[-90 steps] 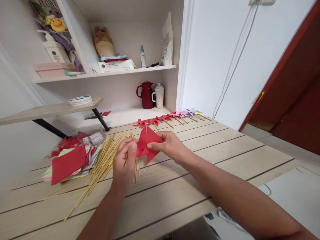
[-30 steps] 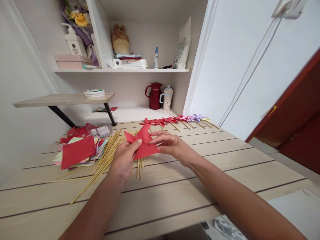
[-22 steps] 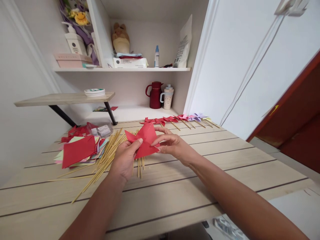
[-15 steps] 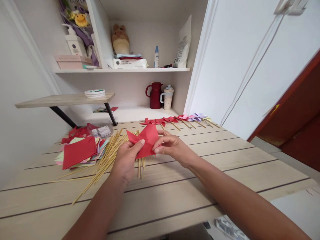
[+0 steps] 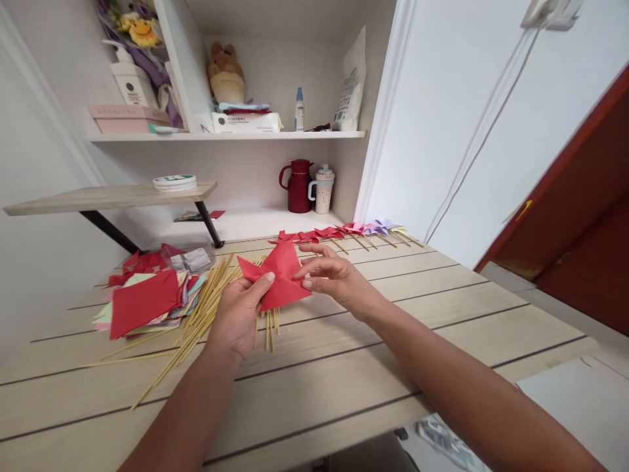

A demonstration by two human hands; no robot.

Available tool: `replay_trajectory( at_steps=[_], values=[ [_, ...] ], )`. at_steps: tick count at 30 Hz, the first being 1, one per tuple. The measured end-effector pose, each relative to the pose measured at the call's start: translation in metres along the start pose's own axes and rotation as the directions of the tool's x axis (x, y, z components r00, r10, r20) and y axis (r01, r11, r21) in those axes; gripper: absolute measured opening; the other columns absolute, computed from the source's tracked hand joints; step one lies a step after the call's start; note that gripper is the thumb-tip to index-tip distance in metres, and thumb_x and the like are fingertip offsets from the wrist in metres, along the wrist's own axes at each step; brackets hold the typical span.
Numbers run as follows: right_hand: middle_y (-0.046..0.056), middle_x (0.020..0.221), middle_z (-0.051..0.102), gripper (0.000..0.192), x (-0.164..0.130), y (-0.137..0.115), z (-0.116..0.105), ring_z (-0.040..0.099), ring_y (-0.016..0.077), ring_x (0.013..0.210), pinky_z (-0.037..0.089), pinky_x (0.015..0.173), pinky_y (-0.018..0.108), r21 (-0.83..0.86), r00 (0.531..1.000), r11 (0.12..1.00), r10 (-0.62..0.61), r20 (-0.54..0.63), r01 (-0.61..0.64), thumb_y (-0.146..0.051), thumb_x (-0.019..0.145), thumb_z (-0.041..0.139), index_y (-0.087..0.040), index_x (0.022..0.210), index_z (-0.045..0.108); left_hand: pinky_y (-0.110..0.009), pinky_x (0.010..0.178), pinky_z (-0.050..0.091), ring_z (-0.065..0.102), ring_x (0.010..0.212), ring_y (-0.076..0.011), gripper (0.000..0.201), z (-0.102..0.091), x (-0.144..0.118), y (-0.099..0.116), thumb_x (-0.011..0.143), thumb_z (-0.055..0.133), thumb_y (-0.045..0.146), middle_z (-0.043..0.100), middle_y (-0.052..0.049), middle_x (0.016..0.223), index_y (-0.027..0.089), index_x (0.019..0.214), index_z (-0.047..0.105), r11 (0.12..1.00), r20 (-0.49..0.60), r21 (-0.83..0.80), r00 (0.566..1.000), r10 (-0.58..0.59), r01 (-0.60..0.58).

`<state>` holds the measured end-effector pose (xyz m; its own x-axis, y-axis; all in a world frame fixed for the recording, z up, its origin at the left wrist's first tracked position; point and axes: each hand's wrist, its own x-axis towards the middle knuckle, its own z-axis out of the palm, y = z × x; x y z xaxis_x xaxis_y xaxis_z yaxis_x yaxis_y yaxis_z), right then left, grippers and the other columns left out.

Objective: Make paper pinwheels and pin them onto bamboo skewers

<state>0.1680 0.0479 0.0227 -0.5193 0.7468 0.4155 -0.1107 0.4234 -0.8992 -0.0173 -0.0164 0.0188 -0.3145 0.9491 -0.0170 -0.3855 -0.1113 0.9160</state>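
Your left hand [image 5: 238, 314] pinches the folded red paper [image 5: 281, 278] above the bamboo skewers [image 5: 206, 314], its top point aimed away from you; your right hand [image 5: 334, 280] is loose, fingertips touching its right edge.

There is only one view, from a camera on the person's head. It looks forward and down, close over the wooden surface [image 5: 344, 367], and faces the shelf [image 5: 230, 136] and the white wall behind it.
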Motion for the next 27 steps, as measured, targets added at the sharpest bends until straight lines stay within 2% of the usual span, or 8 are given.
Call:
replay_trajectory(
  at_steps=[4,6,11,15,20,24,27],
  values=[
    [0.006,0.125,0.052,0.010,-0.0003,0.0035,0.0031,0.055,0.0242,0.116,0.054,0.088,0.039,-0.062,1.000,0.998,-0.012,-0.003,0.012,-0.033,0.079,0.082,-0.031,0.088,0.082,-0.033,0.083,0.057,0.073,0.085,-0.0202,0.031,0.0006,0.0001,0.0006,0.066,0.088,0.030,0.080,-0.011,0.094,0.012,0.088,0.075,1.000,0.016,-0.011,1.000,-0.009,0.009],
    [0.005,0.119,0.052,0.010,0.0001,0.0044,0.0035,0.056,0.0212,0.106,0.054,0.087,0.039,-0.075,0.999,0.997,-0.038,-0.013,0.037,-0.032,0.079,0.081,-0.031,0.089,0.082,-0.032,0.084,0.058,0.073,0.085,-0.0199,0.030,-0.0008,0.0014,0.0011,0.067,0.088,0.029,0.079,-0.011,0.093,0.012,0.088,0.075,1.000,0.018,-0.017,1.000,-0.015,0.015],
    [0.004,0.111,0.052,0.008,0.0025,0.0061,-0.0015,0.055,0.0187,0.100,0.054,0.079,0.034,-0.033,0.994,0.997,-0.070,-0.083,0.067,-0.030,0.083,0.076,-0.031,0.089,0.082,-0.030,0.084,0.059,0.073,0.087,-0.0192,0.032,-0.0046,0.0047,0.0032,0.066,0.089,0.027,0.080,-0.011,0.094,0.011,0.090,0.075,0.998,0.024,-0.047,0.999,-0.030,0.031],
    [0.004,0.111,0.051,0.009,0.0033,0.0075,-0.0020,0.055,0.0181,0.098,0.054,0.078,0.034,-0.087,0.993,0.992,-0.102,-0.065,0.097,-0.026,0.082,0.077,-0.031,0.088,0.082,-0.028,0.081,0.060,0.073,0.086,-0.0182,0.030,-0.0035,0.0036,0.0022,0.067,0.088,0.025,0.080,-0.011,0.097,0.011,0.091,0.075,0.998,0.050,-0.029,0.997,-0.061,0.063],
    [0.006,0.114,0.052,0.009,0.0022,0.0060,0.0000,0.057,0.0217,0.108,0.056,0.083,0.037,-0.145,0.997,0.987,-0.074,-0.016,0.071,-0.033,0.087,0.074,-0.030,0.090,0.081,-0.031,0.080,0.061,0.073,0.086,-0.0195,0.024,-0.0026,0.0008,0.0010,0.072,0.085,0.024,0.080,-0.012,0.100,0.012,0.090,0.075,0.993,0.109,0.005,0.988,-0.114,0.114],
    [0.008,0.122,0.053,0.020,0.0006,0.0039,-0.0031,0.049,0.0269,0.129,0.054,0.092,0.039,-0.122,0.999,0.992,-0.033,0.038,0.037,-0.044,0.091,0.070,-0.029,0.097,0.080,-0.031,0.084,0.061,0.073,0.092,-0.0199,0.024,-0.0054,0.0034,0.0010,0.071,0.086,0.024,0.079,-0.012,0.104,0.013,0.089,0.075,0.994,0.094,-0.009,0.990,-0.108,0.110],
    [0.008,0.122,0.059,0.029,-0.0003,0.0037,-0.0039,0.046,0.0265,0.135,0.049,0.102,0.042,-0.116,0.997,0.993,-0.016,0.079,0.025,-0.049,0.097,0.061,-0.027,0.098,0.080,-0.030,0.086,0.060,0.073,0.093,-0.0199,0.024,-0.0060,0.0050,0.0004,0.069,0.087,0.024,0.080,-0.010,0.102,0.014,0.088,0.075,0.994,0.099,-0.017,0.989,-0.106,0.108]
  ],
)
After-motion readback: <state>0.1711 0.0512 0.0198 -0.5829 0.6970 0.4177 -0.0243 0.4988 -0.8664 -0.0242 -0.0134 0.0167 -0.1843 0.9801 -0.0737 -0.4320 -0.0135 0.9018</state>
